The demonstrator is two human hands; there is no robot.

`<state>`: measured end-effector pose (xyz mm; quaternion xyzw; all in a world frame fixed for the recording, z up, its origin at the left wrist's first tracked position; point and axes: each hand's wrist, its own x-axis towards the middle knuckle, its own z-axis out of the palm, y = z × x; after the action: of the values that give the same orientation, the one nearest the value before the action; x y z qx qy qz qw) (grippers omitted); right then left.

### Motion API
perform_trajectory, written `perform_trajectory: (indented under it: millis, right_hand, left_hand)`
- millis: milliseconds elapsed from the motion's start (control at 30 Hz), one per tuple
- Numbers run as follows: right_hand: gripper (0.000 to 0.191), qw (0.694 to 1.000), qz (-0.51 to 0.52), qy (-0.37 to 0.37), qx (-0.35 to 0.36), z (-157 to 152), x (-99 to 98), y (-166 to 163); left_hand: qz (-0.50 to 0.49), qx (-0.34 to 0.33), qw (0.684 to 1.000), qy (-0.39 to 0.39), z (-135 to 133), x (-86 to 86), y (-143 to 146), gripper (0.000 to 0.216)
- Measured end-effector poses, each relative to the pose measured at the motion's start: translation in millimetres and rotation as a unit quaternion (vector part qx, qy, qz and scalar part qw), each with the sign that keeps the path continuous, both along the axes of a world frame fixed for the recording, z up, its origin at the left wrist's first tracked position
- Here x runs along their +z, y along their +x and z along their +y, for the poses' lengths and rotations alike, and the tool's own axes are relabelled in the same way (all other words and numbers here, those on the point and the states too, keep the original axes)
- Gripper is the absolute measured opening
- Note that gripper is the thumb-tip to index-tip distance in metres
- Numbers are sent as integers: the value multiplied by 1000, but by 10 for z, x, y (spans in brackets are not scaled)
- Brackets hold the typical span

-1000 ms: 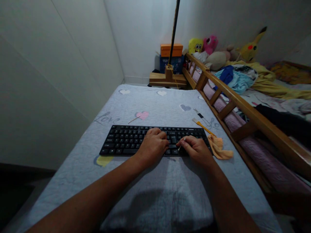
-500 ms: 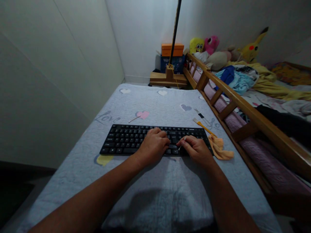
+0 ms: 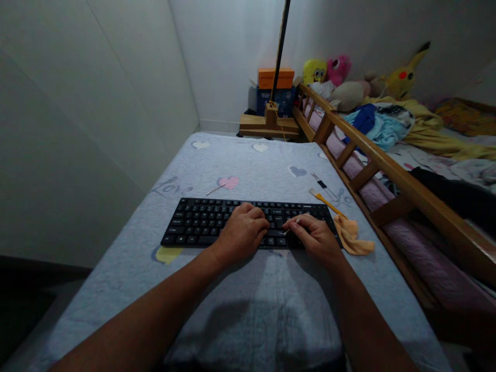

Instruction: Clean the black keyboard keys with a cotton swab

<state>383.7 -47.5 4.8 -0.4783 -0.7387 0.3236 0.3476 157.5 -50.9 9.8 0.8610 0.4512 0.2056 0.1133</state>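
Note:
A black keyboard (image 3: 197, 223) lies across the patterned bed cover. My left hand (image 3: 245, 227) bears down on its middle, fingers bent and close together over the keys, the fingertips partly hidden. Pinched between the thumb and fingers of my right hand (image 3: 312, 232) is a cotton swab (image 3: 291, 227). Its lower tip is at the keys left of the number pad. A second cotton swab (image 3: 215, 189) lies on the cover behind the keyboard. Close to the right end are an orange cloth (image 3: 353, 236) and a yellow-handled brush (image 3: 327, 201).
Tweezers (image 3: 321, 183) with a black band lie beyond the brush. A wooden bed rail (image 3: 372, 147) runs along the right side, with clothes and plush toys past it. An orange box (image 3: 276, 78) and a wooden stand (image 3: 256, 124) are at the far end.
The right hand has shifted slightly and tilted, so more of the swab shows between its fingers. My left hand stays on the keyboard.

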Motion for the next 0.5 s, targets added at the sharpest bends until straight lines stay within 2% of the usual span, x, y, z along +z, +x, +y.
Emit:
perform_trajectory:
  millis: [167,367,500]
  right_hand:
    - [19,999,22,35,19,-1,6,-67]
    - [21,999,16,17,30,-22,-4,-83]
    - [21,999,-4,5,47,-44,-6,-91]
  left_hand:
    - [-4,-11,1000,9,-27,-21,20,22]
    - [2,-8,1000,21,-30,-34,-3,20]
    - [-2,3,999,34,-29,33,-99,17]
